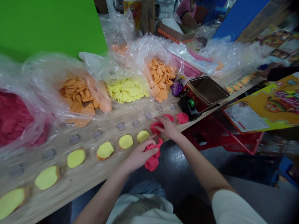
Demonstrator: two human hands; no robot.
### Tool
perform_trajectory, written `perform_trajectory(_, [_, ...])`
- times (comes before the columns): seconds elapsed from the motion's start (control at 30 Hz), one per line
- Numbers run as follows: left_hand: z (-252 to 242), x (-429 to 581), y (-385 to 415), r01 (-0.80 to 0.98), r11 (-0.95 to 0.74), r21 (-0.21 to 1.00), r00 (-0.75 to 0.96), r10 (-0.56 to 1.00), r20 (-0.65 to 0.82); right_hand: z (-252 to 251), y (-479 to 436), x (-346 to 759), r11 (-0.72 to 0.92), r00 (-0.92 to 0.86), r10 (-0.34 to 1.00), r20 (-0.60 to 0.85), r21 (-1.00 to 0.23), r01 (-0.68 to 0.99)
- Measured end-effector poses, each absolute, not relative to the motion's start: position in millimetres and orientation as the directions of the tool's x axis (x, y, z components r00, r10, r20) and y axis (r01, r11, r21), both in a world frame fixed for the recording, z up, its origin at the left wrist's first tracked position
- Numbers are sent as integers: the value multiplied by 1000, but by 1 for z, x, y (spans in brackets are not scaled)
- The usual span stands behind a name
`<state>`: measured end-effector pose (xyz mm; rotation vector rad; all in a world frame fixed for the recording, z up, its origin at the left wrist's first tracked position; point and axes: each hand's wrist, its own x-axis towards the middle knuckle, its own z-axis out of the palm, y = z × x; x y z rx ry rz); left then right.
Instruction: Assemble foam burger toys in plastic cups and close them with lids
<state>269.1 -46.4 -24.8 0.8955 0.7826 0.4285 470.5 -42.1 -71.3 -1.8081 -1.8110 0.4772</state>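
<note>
Observing remotely: the left hand (140, 154) is curled around a lump of red modelling dough (152, 159), fingers pressed together on it, just off the front edge of the wooden board (77, 183). The right hand (168, 128) is spread, fingertips on a flattened red piece (156, 127) on the board, near another red patch (182, 118). Yellow dough rounds (105, 150) sit spaced in a row, apparently to keep them from sticking. Behind, clear plastic bags (130, 59) keep orange discs (161, 77) and yellow discs (127, 90) sorted by colour.
</note>
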Motion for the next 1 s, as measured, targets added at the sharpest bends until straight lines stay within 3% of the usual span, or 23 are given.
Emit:
perform_trajectory(0.1, [-31,280,-42,65,291,955,702,667,-251,-72,-56,470,4,135,962,236,-508,861])
perform_trajectory(0.17, [-37,285,-39,91,207,974,730,652,-206,-77,-67,470,-58,181,946,269,-407,911])
perform_trajectory(0.3, [-47,293,-37,173,97,980,754,628,-195,-93,-81,462,-69,99,983,154,-188,980])
perform_trajectory(0.47, [-44,294,-43,129,93,987,693,704,-157,-101,-83,456,-103,118,984,137,-118,988])
perform_trajectory(0.6, [-37,279,-51,41,250,967,612,759,-222,-97,-90,457,-125,146,973,180,-127,984])
perform_trajectory(0.7, [-35,263,-52,-52,587,808,621,652,-434,-87,-96,452,-125,168,968,184,-228,966])
perform_trajectory(0.77, [-36,252,-49,-149,782,605,665,532,-524,-77,-96,443,-131,247,945,215,-443,887])
perform_trajectory(0.83, [-37,243,-46,-216,860,463,698,468,-543,-65,-93,429,-124,300,947,109,-741,660])
perform_trajectory(0.9, [-38,235,-44,-237,860,451,681,478,-554,-55,-88,413,-175,178,976,-124,-937,304])
perform_trajectory(1.0, [-39,224,-46,-196,821,537,602,533,-595,-49,-81,398,-291,16,956,-293,-955,-60])
